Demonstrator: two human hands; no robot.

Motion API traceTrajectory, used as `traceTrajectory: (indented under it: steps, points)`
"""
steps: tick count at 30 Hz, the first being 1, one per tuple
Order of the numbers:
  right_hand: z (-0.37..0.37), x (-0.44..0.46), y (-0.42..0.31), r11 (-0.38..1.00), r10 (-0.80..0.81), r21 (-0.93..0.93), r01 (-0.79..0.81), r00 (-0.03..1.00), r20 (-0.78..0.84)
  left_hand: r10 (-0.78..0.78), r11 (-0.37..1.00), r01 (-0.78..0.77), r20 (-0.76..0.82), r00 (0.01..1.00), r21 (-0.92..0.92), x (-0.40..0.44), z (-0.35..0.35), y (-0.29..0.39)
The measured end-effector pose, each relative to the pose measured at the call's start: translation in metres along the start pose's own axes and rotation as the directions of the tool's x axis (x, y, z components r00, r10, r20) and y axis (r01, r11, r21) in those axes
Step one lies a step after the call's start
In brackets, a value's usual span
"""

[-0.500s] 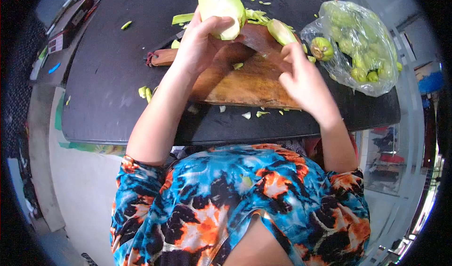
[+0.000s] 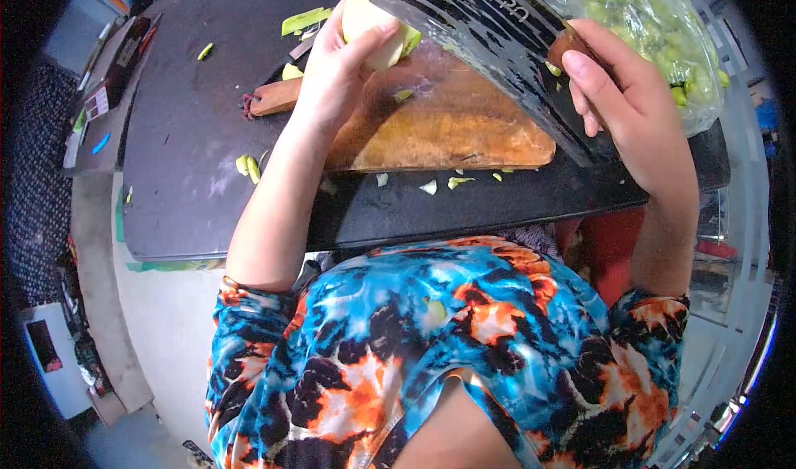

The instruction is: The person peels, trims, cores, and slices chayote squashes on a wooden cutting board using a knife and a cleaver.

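My left hand grips a long, peeled, pale green vegetable near its cut end, thumb on top; the upper part runs out of view. In my right hand, a broad cleaver is held by its short wooden handle. The dark, wet-looking blade slants across above the board, its upper left end overlapping the vegetable. Whether the edge touches it I cannot tell. Beneath both hands lies a wooden cutting board, its handle pointing left.
A clear plastic bag of round green fruits or vegetables sits at the right on the black table. Green peel strips and small scraps lie around the board. Another blade partly shows behind my left wrist.
My right hand has moved right and up, and the cleaver's broad face now shows. The pale piece beside that hand is no longer visible. My left hand has shifted slightly left, still holding the vegetable.
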State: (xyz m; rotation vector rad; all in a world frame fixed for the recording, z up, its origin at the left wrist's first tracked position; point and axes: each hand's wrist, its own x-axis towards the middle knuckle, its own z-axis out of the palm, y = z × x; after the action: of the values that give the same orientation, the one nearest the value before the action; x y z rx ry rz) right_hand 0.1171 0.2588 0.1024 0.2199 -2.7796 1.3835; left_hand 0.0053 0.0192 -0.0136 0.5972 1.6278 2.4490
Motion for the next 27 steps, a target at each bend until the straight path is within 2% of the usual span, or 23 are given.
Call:
traceTrajectory:
  steps: [4, 7, 10, 12, 15, 18, 20, 21, 23, 24, 26, 27]
  points:
    - [-0.001, 0.007, 0.008, 0.982, -0.108, -0.155, 0.107, 0.994, 0.004, -0.022, 0.999, 0.02, -0.047, 0.999, -0.03, 0.0, -0.003, -0.003]
    - [0.001, 0.006, 0.005, 0.993, 0.025, -0.109, -0.032, 0.998, -0.063, -0.039, 0.998, 0.035, -0.087, 0.995, -0.047, 0.004, -0.011, -0.011]
    - [0.0, 0.007, 0.004, 0.984, -0.016, -0.178, 0.01, 0.999, -0.034, -0.034, 0.998, 0.03, -0.068, 0.997, -0.061, 0.004, -0.011, -0.013]
    - [0.005, 0.002, 0.005, 0.989, -0.005, -0.147, -0.01, 0.995, -0.097, -0.035, 0.997, 0.03, -0.059, 0.998, -0.076, 0.005, -0.012, -0.015]
    - [-0.002, 0.0, -0.009, 0.96, -0.019, -0.281, -0.01, 0.995, -0.1, -0.04, 0.999, 0.039, -0.069, 0.997, -0.014, 0.003, -0.012, -0.012]
    - [-0.004, 0.0, -0.011, 0.95, -0.023, -0.312, -0.006, 0.996, -0.089, -0.082, 0.997, 0.081, -0.099, 0.992, -0.006, -0.001, -0.005, -0.008]
    - [-0.004, 0.004, -0.004, 0.901, -0.192, -0.412, 0.137, 0.977, -0.095, -0.031, 0.996, 0.035, -0.048, 0.998, 0.081, -0.001, -0.001, -0.006]
    - [-0.007, 0.008, 0.003, 0.808, -0.354, -0.525, 0.265, 0.932, -0.074, -0.008, 0.992, 0.01, -0.022, 1.0, 0.124, -0.002, 0.001, -0.005]
    - [-0.009, 0.013, 0.006, 0.64, -0.535, -0.654, 0.403, 0.845, -0.002, 0.013, 0.991, -0.013, -0.005, 1.0, 0.13, -0.004, 0.006, -0.003]
    - [-0.009, 0.014, 0.005, 0.594, -0.565, -0.68, 0.43, 0.825, 0.029, 0.023, 0.991, -0.024, 0.004, 1.0, 0.133, -0.004, 0.008, -0.003]
    - [-0.01, 0.013, -0.003, 0.732, -0.379, -0.597, 0.329, 0.924, 0.045, 0.039, 0.987, -0.03, -0.052, 0.998, 0.159, -0.003, 0.005, -0.009]
    - [-0.009, 0.011, -0.016, 0.865, -0.143, -0.477, 0.156, 0.988, 0.065, 0.046, 0.985, -0.032, -0.078, 0.996, 0.172, -0.003, 0.004, -0.012]
